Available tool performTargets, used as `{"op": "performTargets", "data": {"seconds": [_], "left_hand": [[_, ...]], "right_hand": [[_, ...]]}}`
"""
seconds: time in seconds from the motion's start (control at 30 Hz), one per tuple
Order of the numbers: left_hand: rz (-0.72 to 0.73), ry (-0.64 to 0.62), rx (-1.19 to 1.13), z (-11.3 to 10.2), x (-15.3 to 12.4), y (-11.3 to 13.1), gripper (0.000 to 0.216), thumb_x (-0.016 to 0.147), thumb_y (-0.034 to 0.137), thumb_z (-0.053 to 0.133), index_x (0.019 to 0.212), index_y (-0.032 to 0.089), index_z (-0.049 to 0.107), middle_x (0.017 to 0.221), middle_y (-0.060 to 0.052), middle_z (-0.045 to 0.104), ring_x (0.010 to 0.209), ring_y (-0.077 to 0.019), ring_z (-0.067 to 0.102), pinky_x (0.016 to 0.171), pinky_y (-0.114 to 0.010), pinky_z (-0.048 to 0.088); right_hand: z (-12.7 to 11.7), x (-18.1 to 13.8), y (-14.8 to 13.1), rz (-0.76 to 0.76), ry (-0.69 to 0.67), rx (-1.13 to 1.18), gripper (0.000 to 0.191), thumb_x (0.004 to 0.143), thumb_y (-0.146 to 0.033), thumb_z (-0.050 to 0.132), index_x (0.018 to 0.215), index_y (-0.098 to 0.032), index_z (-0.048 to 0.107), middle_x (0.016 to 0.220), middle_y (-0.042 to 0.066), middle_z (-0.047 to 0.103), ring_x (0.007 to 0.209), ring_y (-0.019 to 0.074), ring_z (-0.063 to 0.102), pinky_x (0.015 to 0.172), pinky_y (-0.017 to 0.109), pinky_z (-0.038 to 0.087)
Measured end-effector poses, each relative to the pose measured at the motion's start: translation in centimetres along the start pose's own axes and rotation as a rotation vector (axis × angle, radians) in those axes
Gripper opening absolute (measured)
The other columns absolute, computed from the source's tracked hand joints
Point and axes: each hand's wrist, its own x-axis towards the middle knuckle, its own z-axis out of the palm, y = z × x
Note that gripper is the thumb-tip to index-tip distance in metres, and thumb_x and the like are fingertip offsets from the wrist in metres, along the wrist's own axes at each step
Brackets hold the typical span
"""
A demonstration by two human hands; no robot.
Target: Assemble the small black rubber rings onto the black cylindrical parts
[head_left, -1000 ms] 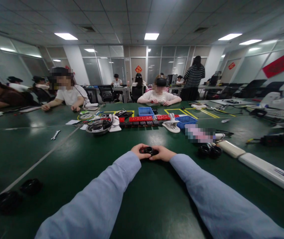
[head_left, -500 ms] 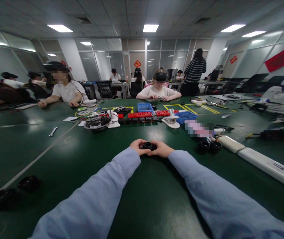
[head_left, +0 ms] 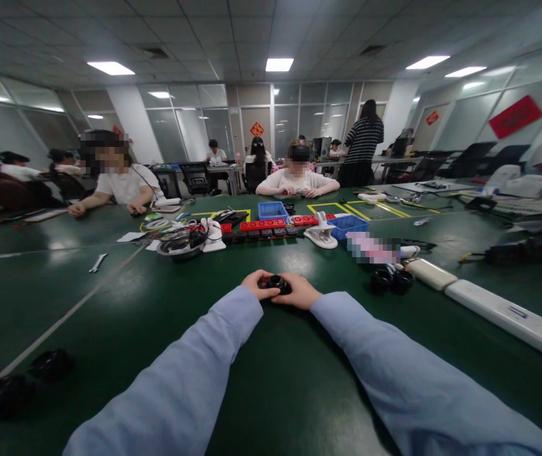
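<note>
A person in pale blue sleeves holds a small black round part (head_left: 277,284) between both hands, just above the green table (head_left: 271,380), straight ahead at arm's length. The left hand (head_left: 254,284) curls its fingers round the part's left side and the right hand (head_left: 298,292) closes on it from the right, so that the two hands meet about it and only its top shows. Whether the part touches the table cannot be told.

To the right, near the right hand, two black rings (head_left: 387,280) lie side by side, with a short white block (head_left: 430,273) just beyond them and a long white power strip (head_left: 508,315) running on toward the table's edge. Farther back across the middle of the table stand a row of red blocks (head_left: 262,225), two blue bins (head_left: 272,210), a white clamp (head_left: 321,236) and a metal bowl of cables (head_left: 180,244). A small wrench (head_left: 96,263) lies well off to the left, and two black lids (head_left: 52,364) sit at the near left corner.

Opposite, a seated co-worker in a white shirt (head_left: 296,182) works with both hands on the table; another in white (head_left: 125,185) sits at the left, and a person in a striped top (head_left: 364,140) stands behind.
</note>
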Motion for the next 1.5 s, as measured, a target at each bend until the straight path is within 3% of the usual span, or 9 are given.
{"op": "performTargets", "data": {"seconds": [0.23, 0.57, 1.03, 1.13, 1.27, 1.37, 1.5], "left_hand": [[-0.008, -0.046, -0.098, 0.1, -0.1, 0.1, 0.04, 0.049, 0.027, 0.071, 0.083, 0.011, 0.056, 0.072, -0.002, 0.057, 0.065, -0.0122, 0.049, 0.063, -0.025, 0.039], [0.021, -0.02, 0.02, 0.0, 0.0, -0.5, 0.043, 0.049, 0.033, 0.071, 0.085, 0.013, 0.057, 0.075, -0.003, 0.057, 0.065, -0.0131, 0.052, 0.058, -0.024, 0.04], [-0.034, -0.004, 0.038, 0.1, -0.6, 1.0, 0.039, 0.051, 0.027, 0.07, 0.084, 0.013, 0.056, 0.074, -0.002, 0.056, 0.069, -0.0144, 0.052, 0.062, -0.026, 0.042], [-0.043, 0.147, 0.108, 1.1, -0.8, 1.3, 0.039, 0.051, 0.028, 0.071, 0.082, 0.013, 0.055, 0.076, -0.003, 0.055, 0.072, -0.0157, 0.052, 0.064, -0.027, 0.043], [-0.06, 0.364, 0.221, 2.5, -0.8, 1.8, 0.036, 0.053, 0.028, 0.069, 0.083, 0.013, 0.054, 0.083, -0.006, 0.053, 0.079, -0.0182, 0.052, 0.068, -0.029, 0.044], [-0.05, 0.349, 0.221, 2.4, -0.7, 2.0, 0.036, 0.053, 0.027, 0.069, 0.083, 0.013, 0.054, 0.084, -0.007, 0.053, 0.08, -0.0185, 0.052, 0.068, -0.03, 0.044], [-0.017, 0.209, 0.117, 1.2, -0.6, 1.4, 0.037, 0.051, 0.024, 0.07, 0.083, 0.014, 0.055, 0.08, -0.004, 0.056, 0.075, -0.016, 0.052, 0.066, -0.027, 0.043]], "right_hand": [[-0.4, 0.5, 1.5, -0.018, -0.231, 0.404, 0.044, 0.058, -0.031, 0.066, 0.097, -0.016, 0.056, 0.088, 0.001, 0.061, 0.082, 0.0173, 0.055, 0.074, 0.029, 0.041], [-0.6, 0.5, 1.0, 0.069, -0.276, 0.524, 0.04, 0.058, -0.024, 0.065, 0.095, -0.012, 0.055, 0.085, 0.002, 0.061, 0.079, 0.0162, 0.055, 0.072, 0.029, 0.042], [-0.6, 0.4, 0.6, 0.087, -0.197, 0.307, 0.038, 0.057, -0.033, 0.065, 0.088, -0.013, 0.055, 0.077, 0.002, 0.059, 0.069, 0.0148, 0.052, 0.061, 0.025, 0.039], [0.0, 0.4, -0.3, 0.189, -0.066, 0.052, 0.039, 0.056, -0.039, 0.065, 0.084, -0.014, 0.052, 0.076, 0.004, 0.058, 0.068, 0.0161, 0.052, 0.057, 0.025, 0.037], [1.0, 0.3, -1.9, 0.35, 0.131, -0.303, 0.028, 0.069, -0.038, 0.051, 0.084, -0.014, 0.05, 0.081, 0.01, 0.057, 0.073, 0.0209, 0.054, 0.06, 0.029, 0.036], [1.2, 0.2, -2.4, 0.345, 0.14, -0.348, 0.027, 0.071, -0.038, 0.048, 0.084, -0.014, 0.051, 0.083, 0.011, 0.057, 0.077, 0.023, 0.054, 0.063, 0.031, 0.037], [0.7, -0.1, -1.5, 0.178, 0.105, -0.155, 0.042, 0.063, -0.041, 0.058, 0.096, -0.016, 0.05, 0.093, 0.008, 0.056, 0.085, 0.021, 0.052, 0.07, 0.031, 0.037]]}}
